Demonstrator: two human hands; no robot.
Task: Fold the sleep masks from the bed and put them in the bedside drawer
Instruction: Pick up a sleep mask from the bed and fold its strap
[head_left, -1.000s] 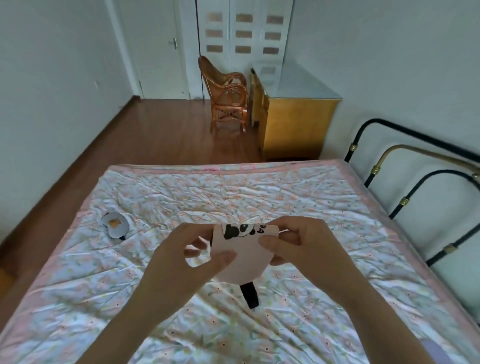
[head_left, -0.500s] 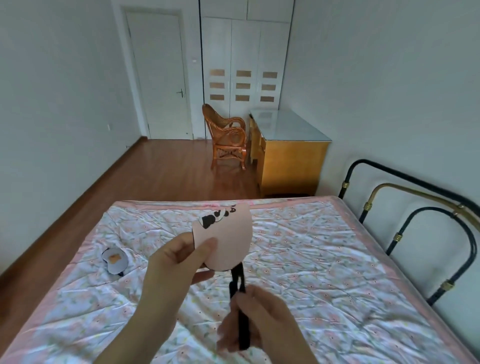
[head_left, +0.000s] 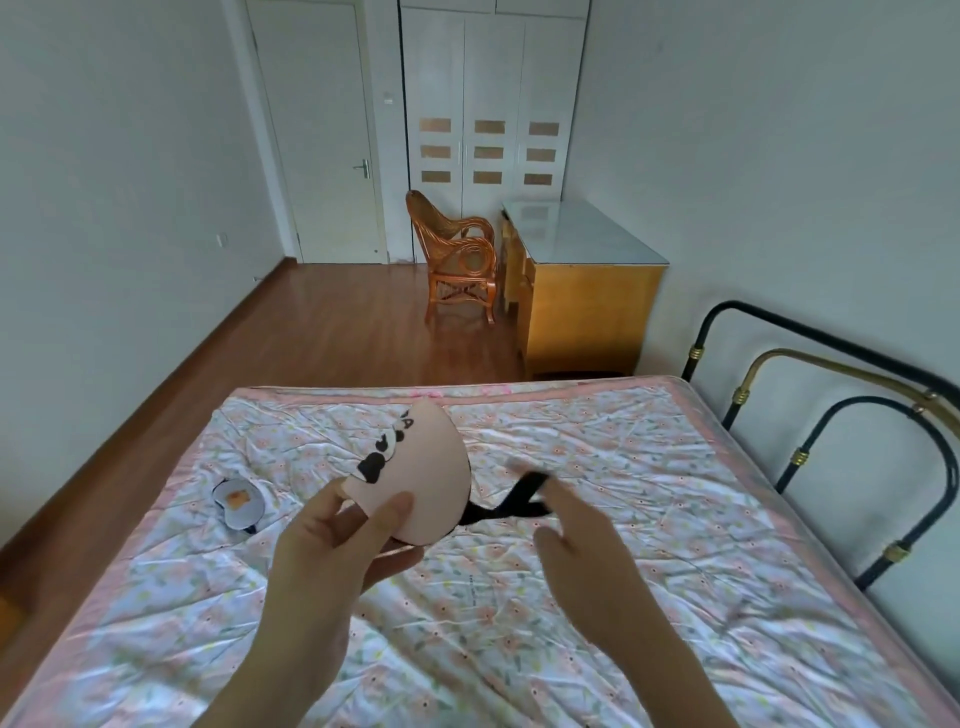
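Note:
A pink sleep mask with a black panda print is folded in half and held upright above the bed, pinched at its lower left by my left hand. Its black elastic strap stretches out to the right, hooked over the blurred fingers of my right hand. A second mask, grey-white with an orange patch, lies flat on the floral quilt near the bed's left edge. No bedside drawer is in view.
A black and brass metal bed frame runs along the right side against the wall. Beyond the bed stand a yellow wooden desk, a rattan chair, a white wardrobe and a closed door. Wooden floor lies to the left.
My right hand went from pinching the mask with the left, down to the hanging strap, and now pulls the strap out to the right. The view has tilted up.

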